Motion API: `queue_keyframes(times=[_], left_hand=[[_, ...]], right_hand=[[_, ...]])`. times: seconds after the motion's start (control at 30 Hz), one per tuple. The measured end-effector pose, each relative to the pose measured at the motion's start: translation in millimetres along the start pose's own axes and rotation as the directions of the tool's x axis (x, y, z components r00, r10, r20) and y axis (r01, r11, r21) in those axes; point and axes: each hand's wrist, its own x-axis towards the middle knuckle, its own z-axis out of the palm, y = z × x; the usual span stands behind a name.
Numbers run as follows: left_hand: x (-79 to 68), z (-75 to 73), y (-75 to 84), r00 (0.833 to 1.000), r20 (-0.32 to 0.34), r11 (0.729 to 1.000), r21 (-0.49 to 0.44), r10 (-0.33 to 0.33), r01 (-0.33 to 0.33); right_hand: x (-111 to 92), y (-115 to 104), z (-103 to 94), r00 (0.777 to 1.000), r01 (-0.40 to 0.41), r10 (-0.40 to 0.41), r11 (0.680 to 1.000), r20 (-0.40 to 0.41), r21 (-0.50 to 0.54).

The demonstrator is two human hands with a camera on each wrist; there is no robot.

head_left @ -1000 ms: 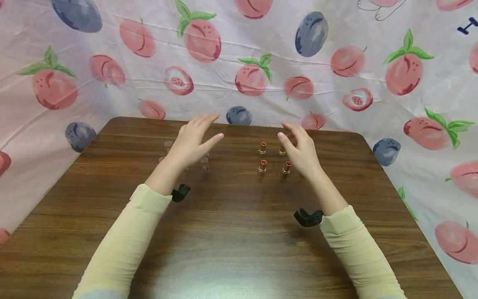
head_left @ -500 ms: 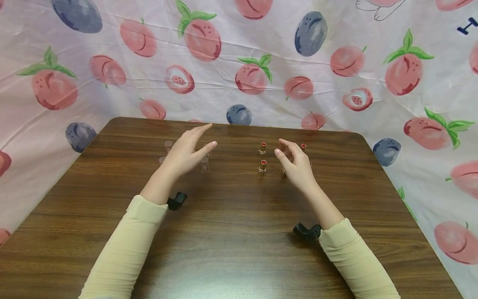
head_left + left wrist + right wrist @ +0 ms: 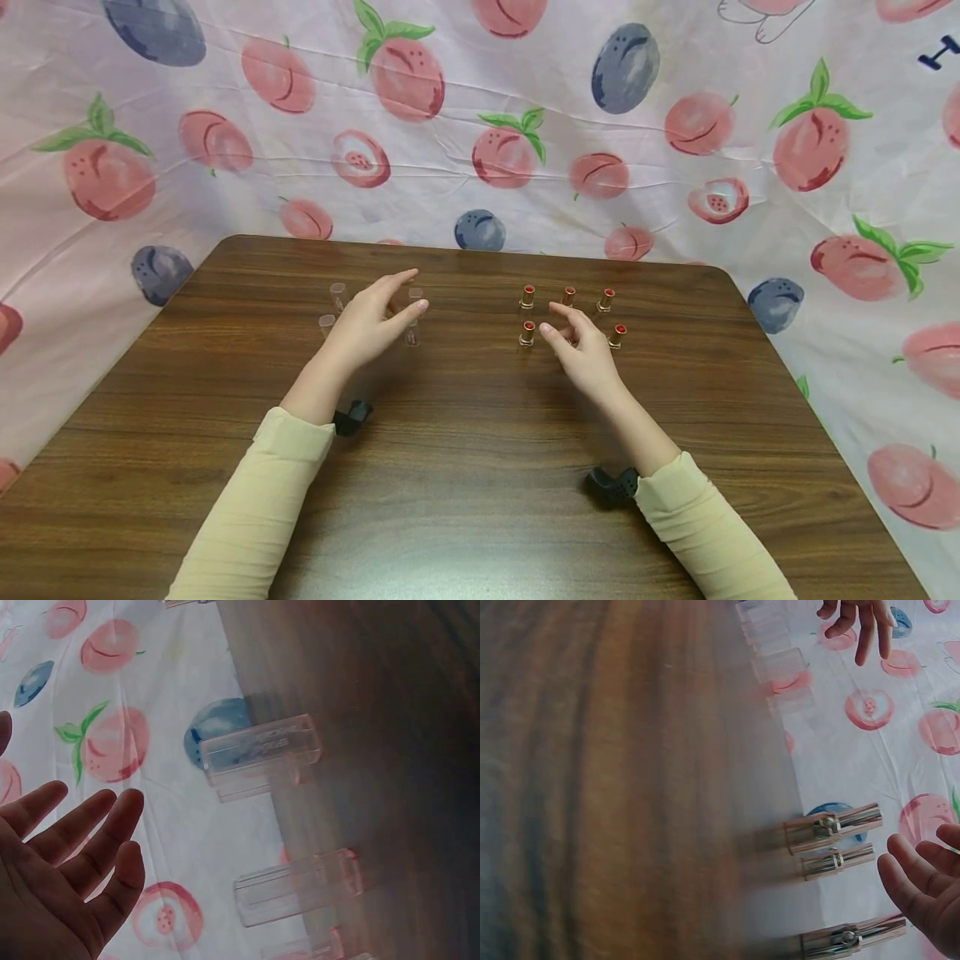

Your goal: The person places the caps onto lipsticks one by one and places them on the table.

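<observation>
- Your left hand (image 3: 363, 329) is above the left part of the table (image 3: 480, 467), fingers loosely bent and thumb apart; it has hold of nothing.
- Clear caps (image 3: 338, 296) stand upright around it on the far left—some to its left, others by the thumb, and your hand may hide more.
- Your right hand (image 3: 588, 358) is right of centre, thumb and fingers parted with a gap between, gripping nothing.
- Gold lipstick tubes (image 3: 527, 333) with red tops stand upright in two rows near it: three in the far row, and one at each end of the near row—your hand covers the middle.
- Behind the table hangs a fruit-print cloth (image 3: 300, 167).
</observation>
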Motion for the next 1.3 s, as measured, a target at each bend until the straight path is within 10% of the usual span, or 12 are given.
queue_keyframes(times=[1.3], left_hand=[[0.1, 28.5, -24.8, 0.983, 0.057, 0.975, -0.125, -0.176, 0.182]], right_hand=[[1.8, 21.7, 20.8, 0.964, -0.216, 0.181, 0.961, 0.196, 0.175]])
